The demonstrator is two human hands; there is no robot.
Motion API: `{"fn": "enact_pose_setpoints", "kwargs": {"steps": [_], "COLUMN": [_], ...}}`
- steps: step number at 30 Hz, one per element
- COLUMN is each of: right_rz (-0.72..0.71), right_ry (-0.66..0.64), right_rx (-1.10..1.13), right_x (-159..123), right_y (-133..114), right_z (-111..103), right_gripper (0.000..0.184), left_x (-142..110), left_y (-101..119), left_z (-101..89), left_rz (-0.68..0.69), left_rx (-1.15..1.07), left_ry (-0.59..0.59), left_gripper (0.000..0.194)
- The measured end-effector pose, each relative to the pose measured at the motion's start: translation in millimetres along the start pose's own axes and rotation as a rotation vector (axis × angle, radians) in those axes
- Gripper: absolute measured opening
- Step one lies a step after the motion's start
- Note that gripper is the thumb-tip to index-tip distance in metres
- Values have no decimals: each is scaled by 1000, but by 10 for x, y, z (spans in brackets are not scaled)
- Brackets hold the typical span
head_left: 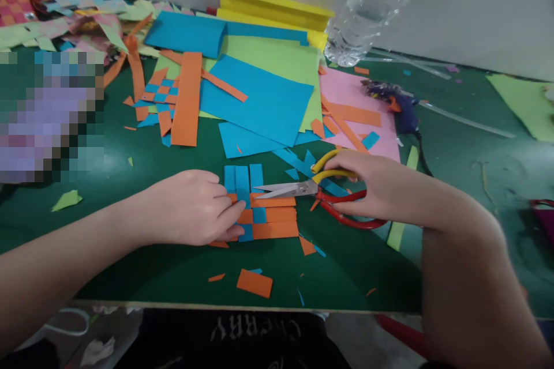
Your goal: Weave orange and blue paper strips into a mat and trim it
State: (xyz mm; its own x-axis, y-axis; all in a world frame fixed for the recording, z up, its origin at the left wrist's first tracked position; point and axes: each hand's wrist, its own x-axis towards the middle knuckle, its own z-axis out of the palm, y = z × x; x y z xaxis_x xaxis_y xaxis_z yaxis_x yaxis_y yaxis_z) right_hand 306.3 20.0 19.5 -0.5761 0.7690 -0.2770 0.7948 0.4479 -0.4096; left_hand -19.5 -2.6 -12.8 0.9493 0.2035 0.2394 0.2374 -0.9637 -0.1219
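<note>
A small weave of blue and orange paper strips (273,230) lies flat on the green table, with strip ends sticking out at the top and right. My left hand (190,207) has its fingers curled and pressed onto the weave's left part, covering some of it. In my right hand (367,184) is a pair of scissors (350,222) with one yellow and one red handle. Their blades are slightly apart, point left and lie over the weave's upper orange strip beside the blue ends. Whether paper sits between the blades I cannot tell.
Behind are blue sheets (259,98), a wide orange strip (187,98), a small checkered weave (162,92) and a pink sheet (346,89). A clear bottle (367,11) stands tilted at the back. A glue gun (404,109) lies right. Scraps (254,283) lie near the front edge.
</note>
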Motion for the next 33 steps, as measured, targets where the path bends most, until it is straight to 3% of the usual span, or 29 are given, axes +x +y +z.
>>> {"fn": "enact_pose_setpoints", "kwargs": {"steps": [3,8,24,33], "right_rz": [-13,10,-2,-10], "right_ry": [6,-2,-13,-18], "right_rx": [-24,-29,-71,-64], "right_x": [-11,-23,-15,-20], "right_y": [25,46,73,101], "right_z": [-4,-15,9,10], "right_gripper": [40,40,37,42], "left_x": [-4,-10,-6,-23], "left_y": [-2,-2,-10,13], "left_z": [1,26,37,23], "left_rz": [-13,1,-2,-10], "left_rx": [7,9,-8,-4], "left_ry": [-38,21,35,-15], "left_gripper": [37,42,45,42]}}
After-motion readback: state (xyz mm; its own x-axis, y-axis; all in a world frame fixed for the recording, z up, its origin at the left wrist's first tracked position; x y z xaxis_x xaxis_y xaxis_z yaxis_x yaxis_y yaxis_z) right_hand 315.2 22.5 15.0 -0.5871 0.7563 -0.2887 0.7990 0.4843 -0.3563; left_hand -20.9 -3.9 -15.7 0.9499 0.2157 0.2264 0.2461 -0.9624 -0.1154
